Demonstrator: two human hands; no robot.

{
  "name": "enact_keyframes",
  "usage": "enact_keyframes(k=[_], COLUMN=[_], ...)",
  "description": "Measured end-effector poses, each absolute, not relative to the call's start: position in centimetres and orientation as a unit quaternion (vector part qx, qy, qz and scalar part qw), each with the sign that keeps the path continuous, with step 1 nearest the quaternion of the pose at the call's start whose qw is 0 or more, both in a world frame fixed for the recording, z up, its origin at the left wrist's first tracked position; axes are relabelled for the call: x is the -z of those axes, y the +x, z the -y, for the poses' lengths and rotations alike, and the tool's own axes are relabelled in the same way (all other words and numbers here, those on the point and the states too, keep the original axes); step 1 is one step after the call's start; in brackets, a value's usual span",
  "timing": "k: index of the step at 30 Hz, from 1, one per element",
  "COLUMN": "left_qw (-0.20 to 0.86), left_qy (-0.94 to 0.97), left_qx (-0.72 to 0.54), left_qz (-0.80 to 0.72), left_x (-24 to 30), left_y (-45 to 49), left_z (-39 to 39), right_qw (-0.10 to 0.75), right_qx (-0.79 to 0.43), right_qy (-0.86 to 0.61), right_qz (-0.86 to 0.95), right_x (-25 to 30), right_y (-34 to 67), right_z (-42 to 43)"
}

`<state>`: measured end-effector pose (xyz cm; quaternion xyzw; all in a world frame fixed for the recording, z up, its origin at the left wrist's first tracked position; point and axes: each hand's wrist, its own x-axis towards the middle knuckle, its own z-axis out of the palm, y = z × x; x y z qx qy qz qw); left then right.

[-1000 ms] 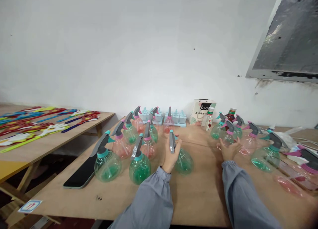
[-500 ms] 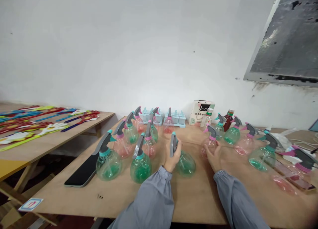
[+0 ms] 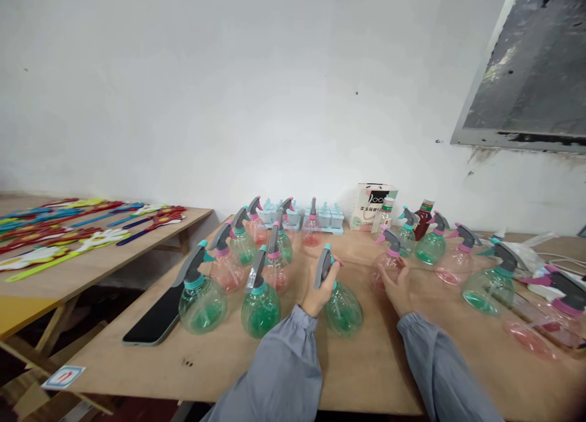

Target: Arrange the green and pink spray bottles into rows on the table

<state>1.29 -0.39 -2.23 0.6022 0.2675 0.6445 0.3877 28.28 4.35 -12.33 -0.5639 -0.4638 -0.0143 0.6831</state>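
My left hand [image 3: 315,291] is closed round the neck and grey trigger head of a green spray bottle [image 3: 344,311], which stands on the wooden table [image 3: 284,367] and leans a little to the right. My right hand [image 3: 396,289] cups the base of a pink spray bottle [image 3: 387,264] with a grey and pink trigger, just right of the green one. Both arms are in grey sleeves.
Several green and pink spray bottles [image 3: 229,275] cluster to the left, with a black phone [image 3: 158,317] beside them. More spray bottles [image 3: 489,284] stand at the right. Blue moulds [image 3: 327,216], a carton [image 3: 370,205] and small bottles line the wall. A side table [image 3: 91,263] holds coloured clappers.
My right hand has drawn the pink spray bottle leftward out of the right-hand group, toward the green one. My left hand stays on the green bottle, which now leans slightly.
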Motion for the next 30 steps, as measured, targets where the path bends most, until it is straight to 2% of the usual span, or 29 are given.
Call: enact_keyframes(k=[12, 19, 25, 30], left_qw=[0.392, 0.348, 0.189, 0.130], left_qy=[0.623, 0.657, 0.699, 0.702], left_qx=[-0.631, -0.614, -0.602, -0.576], left_qz=[-0.246, -0.266, -0.336, -0.399], left_x=[2.1, 2.2, 2.9, 4.1], left_y=[1.2, 1.1, 1.3, 1.8], left_z=[0.4, 0.7, -0.2, -1.2], right_qw=[0.677, 0.679, 0.680, 0.670], right_qx=[0.014, 0.008, 0.005, 0.017], right_qy=[-0.566, -0.555, -0.550, -0.551], right_qz=[0.470, 0.481, 0.485, 0.497], right_x=[12.5, 12.6, 12.4, 12.6], right_y=[28.4, 28.3, 28.1, 28.4], right_z=[-4.4, -4.4, -4.3, -4.5])
